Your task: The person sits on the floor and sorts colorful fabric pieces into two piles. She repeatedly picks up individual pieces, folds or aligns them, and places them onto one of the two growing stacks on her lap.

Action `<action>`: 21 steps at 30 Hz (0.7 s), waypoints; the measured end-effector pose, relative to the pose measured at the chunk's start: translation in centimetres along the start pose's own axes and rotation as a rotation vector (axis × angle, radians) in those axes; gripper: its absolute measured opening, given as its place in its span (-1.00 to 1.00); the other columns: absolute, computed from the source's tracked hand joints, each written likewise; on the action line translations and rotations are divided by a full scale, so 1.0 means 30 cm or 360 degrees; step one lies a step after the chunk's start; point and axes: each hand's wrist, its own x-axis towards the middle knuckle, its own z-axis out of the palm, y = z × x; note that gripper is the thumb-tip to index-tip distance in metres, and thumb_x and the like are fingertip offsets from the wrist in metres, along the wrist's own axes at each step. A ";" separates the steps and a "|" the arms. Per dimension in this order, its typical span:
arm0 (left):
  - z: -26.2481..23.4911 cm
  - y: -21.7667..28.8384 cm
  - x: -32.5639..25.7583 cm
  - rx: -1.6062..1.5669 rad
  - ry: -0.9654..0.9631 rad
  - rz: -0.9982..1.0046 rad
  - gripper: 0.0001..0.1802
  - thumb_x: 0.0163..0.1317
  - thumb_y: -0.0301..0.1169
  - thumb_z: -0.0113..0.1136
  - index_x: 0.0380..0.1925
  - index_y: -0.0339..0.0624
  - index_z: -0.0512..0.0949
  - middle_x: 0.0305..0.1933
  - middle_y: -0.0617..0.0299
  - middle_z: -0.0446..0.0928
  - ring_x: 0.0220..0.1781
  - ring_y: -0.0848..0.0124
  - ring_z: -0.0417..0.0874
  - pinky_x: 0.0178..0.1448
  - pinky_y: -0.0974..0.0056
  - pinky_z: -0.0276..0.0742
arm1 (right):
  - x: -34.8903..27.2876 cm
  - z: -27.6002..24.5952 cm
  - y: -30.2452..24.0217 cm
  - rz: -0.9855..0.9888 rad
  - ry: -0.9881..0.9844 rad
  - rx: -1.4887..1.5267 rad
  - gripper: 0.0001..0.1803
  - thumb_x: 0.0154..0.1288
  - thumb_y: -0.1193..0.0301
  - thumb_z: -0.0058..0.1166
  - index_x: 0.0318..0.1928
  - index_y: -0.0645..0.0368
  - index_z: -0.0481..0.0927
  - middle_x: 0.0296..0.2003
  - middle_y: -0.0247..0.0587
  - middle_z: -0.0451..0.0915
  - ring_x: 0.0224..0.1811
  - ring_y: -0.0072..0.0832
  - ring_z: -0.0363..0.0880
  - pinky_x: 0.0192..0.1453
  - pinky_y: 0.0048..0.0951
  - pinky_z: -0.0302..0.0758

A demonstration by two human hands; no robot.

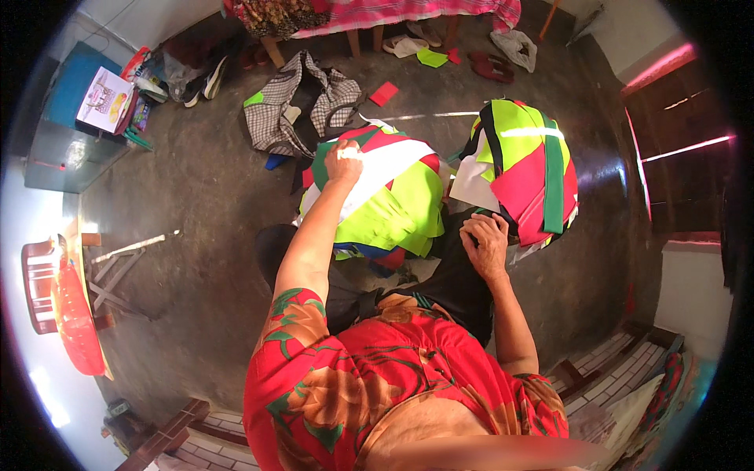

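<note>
Two heaped bundles of cloth pieces lie before me. On the left bundle (400, 200), lime, white, red and green pieces overlap. My left hand (344, 162) is closed at its upper left, gripping a piece of cloth where green meets white. The right bundle (522, 169) has red, lime, dark green and black strips, with a white piece (475, 182) sticking out at its left side. Just below that bundle, by my dark-clad leg, my right hand (487, 239) has its fingers curled together. What they hold, if anything, is hidden.
A black-and-white checked bag (271, 110) lies open beyond the left bundle. A red scrap (383, 94) and a lime scrap (432, 57) are on the dark floor, near several shoes (491, 67). A blue cabinet (67, 129) stands at left, a folding stand (122, 282) below it.
</note>
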 end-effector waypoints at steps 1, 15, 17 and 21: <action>-0.001 -0.001 -0.007 -0.0030 0.0020 0.0014 -0.84 -0.04 -0.34 0.25 -0.43 -0.10 0.54 -0.28 0.15 0.54 -0.14 0.13 0.56 -0.10 0.06 0.50 | -0.001 0.000 0.000 -0.0004 0.0004 0.0010 -0.89 0.05 0.46 0.22 -0.38 0.07 0.55 -0.28 -0.39 0.62 0.02 -0.41 0.54 0.22 -0.16 0.22; -0.293 0.267 -0.087 -0.0578 0.0071 0.0366 -0.68 -0.05 -0.30 0.39 -0.28 -0.21 0.61 -0.15 0.03 0.57 0.01 0.14 0.56 0.11 0.11 0.41 | -0.018 0.011 0.023 -0.0043 0.0066 0.0019 -0.89 0.02 0.44 0.23 -0.41 0.03 0.56 -0.33 -0.43 0.62 0.00 -0.47 0.55 0.20 -0.19 0.24; -0.474 0.397 -0.076 -0.1048 0.0141 0.0530 -0.72 -0.03 -0.41 0.37 -0.28 -0.25 0.60 -0.15 0.01 0.57 -0.01 0.15 0.59 0.07 0.15 0.47 | -0.020 0.004 0.020 -0.0038 0.0085 0.0026 -0.89 0.02 0.43 0.22 -0.41 0.03 0.56 -0.34 -0.43 0.62 -0.01 -0.47 0.55 0.21 -0.20 0.24; -0.903 0.611 -0.160 -0.1545 0.0197 0.1088 -0.83 0.16 -0.40 0.14 -0.33 -0.30 0.56 -0.11 0.06 0.57 0.01 0.10 0.57 0.14 0.05 0.45 | -0.042 0.016 0.032 0.0061 0.0101 -0.0005 -0.92 0.05 0.40 0.19 -0.40 -0.01 0.57 -0.27 -0.39 0.61 -0.01 -0.47 0.54 0.24 -0.19 0.23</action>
